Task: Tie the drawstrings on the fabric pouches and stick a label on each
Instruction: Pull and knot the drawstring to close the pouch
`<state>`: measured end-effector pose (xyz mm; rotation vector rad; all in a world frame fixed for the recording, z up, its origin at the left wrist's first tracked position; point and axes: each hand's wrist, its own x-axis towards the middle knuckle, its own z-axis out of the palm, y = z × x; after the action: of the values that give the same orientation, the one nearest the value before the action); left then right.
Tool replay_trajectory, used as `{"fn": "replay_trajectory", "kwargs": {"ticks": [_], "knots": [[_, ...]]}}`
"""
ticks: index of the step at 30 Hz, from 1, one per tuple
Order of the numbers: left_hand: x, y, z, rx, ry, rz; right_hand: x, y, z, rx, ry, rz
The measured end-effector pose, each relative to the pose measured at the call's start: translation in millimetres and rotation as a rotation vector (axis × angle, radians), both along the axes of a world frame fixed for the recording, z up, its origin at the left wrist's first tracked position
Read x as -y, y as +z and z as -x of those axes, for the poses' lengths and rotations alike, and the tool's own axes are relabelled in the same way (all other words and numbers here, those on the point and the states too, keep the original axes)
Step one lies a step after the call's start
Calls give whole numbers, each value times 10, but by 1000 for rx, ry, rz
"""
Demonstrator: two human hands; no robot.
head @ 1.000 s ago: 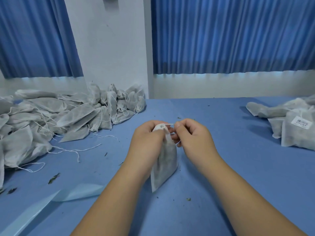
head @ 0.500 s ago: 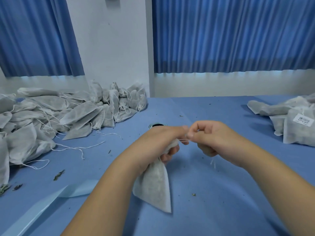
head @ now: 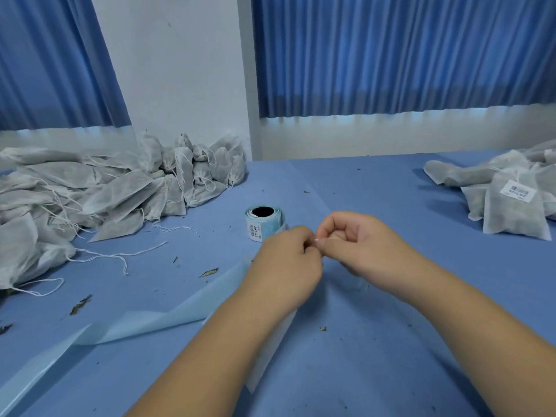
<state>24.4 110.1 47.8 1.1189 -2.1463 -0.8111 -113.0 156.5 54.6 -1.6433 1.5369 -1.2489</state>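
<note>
A white fabric pouch (head: 270,353) lies on the blue table (head: 376,341), mostly hidden under my left forearm; only its lower edge shows. My left hand (head: 285,263) and my right hand (head: 358,245) meet fingertip to fingertip above the pouch's top, fingers curled, pinching its thin drawstring, which is barely visible. A roll of labels (head: 264,223) stands just beyond my left hand, with its blue backing strip (head: 126,323) trailing toward the lower left.
A big heap of unlabelled pouches (head: 99,191) with loose strings fills the left side. A smaller pile of labelled pouches (head: 511,200) lies at the right edge. Bits of dried leaf litter the table. Blue curtains and a white wall stand behind.
My hands have come lower and closer together at the pouch's top. The pouch now lies flatter under my left forearm, and the label roll behind my hands has come into sight.
</note>
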Motion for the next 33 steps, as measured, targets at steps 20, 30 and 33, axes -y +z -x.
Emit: {"fn": "replay_trajectory", "kwargs": {"ticks": [20,30,33], "knots": [[-13,48,-44,-557,24,-229,-105,19,-44,-151,-40,41],[-92,40,-38,-206,-216,-247,-171,155,83,60,-134,114],[-80,47,-45,-220,-211,-276,-130,113,120,40,-190,49]]}}
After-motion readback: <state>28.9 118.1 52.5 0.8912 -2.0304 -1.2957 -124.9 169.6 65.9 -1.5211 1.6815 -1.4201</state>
